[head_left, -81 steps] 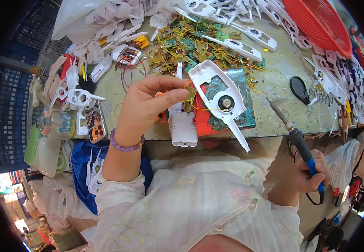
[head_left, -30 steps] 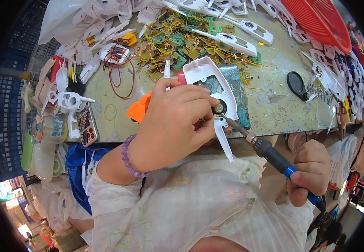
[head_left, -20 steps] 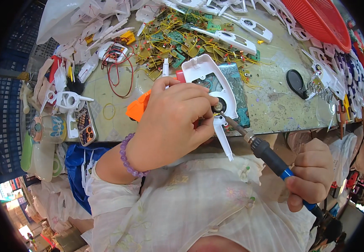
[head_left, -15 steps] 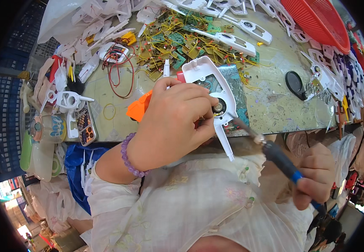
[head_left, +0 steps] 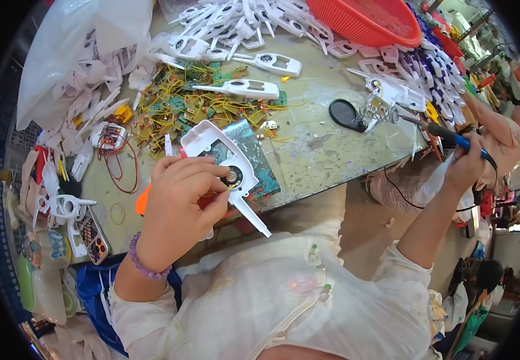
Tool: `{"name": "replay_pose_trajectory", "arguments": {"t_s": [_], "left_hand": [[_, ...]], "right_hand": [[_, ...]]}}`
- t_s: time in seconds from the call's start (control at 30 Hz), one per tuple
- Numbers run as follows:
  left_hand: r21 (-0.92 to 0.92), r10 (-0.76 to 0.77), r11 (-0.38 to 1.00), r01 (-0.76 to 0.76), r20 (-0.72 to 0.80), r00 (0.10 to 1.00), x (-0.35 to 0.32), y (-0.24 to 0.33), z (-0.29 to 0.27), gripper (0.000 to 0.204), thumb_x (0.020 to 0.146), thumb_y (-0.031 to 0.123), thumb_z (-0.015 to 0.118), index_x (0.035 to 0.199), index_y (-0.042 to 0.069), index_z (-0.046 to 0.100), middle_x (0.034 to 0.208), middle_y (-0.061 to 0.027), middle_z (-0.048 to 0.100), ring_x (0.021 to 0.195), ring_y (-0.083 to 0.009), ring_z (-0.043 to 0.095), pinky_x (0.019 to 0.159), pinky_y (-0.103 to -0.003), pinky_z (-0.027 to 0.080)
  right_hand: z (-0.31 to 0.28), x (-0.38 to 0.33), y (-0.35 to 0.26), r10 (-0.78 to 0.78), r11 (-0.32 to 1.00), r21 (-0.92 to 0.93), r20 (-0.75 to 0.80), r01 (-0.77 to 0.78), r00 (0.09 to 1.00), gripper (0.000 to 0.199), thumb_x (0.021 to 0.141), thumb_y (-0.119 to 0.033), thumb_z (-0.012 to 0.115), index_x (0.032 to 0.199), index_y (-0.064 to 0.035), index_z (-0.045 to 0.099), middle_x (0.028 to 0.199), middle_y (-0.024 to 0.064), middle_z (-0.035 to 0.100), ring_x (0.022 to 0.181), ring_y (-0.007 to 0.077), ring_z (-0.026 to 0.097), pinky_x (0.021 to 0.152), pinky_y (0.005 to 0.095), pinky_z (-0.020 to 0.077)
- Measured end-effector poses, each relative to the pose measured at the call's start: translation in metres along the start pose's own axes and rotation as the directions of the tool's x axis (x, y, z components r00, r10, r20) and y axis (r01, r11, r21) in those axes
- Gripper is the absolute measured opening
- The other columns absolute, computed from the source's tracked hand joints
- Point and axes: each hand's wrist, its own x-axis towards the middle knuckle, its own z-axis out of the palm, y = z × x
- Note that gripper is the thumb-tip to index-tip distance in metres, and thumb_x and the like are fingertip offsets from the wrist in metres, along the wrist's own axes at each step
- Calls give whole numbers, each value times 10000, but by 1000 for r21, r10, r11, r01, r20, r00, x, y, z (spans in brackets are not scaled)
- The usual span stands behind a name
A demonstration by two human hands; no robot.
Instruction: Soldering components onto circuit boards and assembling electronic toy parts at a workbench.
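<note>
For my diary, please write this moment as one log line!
left grip: at white handled plastic casing | right grip: holding blue-and-black soldering iron | beside iron: silver metal coil

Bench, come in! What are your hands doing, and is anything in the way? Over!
Left hand at white shell, hiding part of it. Right hand gripping iron, pointed toward spring. Boards piled just beyond shell.

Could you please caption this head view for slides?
Left hand at a white plastic housing; right hand holding a soldering iron by a coil spring.

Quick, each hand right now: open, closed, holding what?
Left hand: curled at the white housing; grip hidden, can't tell.
Right hand: closed around the soldering iron.
</note>
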Motion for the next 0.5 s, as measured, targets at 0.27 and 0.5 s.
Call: {"name": "replay_pose_trajectory", "arguments": {"t_s": [0.27, 0.5], "left_hand": [[-124, -85, 990, 59, -213, 973, -19, -12, -30, 143, 768, 62, 676, 904, 20, 660, 1000, -116, 655, 954, -286, 611, 826, -364, 467], [-281, -275, 931, 233, -122, 954, -60, -32, -47, 169, 784, 54, 657, 949, 22, 661, 969, -115, 651, 918, -265, 609, 820, -345, 471]], "right_hand": [[72, -40, 52, 123, 975, -215, 343, -50, 931, 286, 930, -283, 560, 821, -20, 599, 574, -27, 452, 515, 49, 405, 471, 214, 287], [73, -191, 20, 113, 973, 147, 374, -179, 920, 245, 838, -28, 647, 1047, -28, 518, 809, 8, 523, 630, 65, 462, 514, 201, 382]]}}
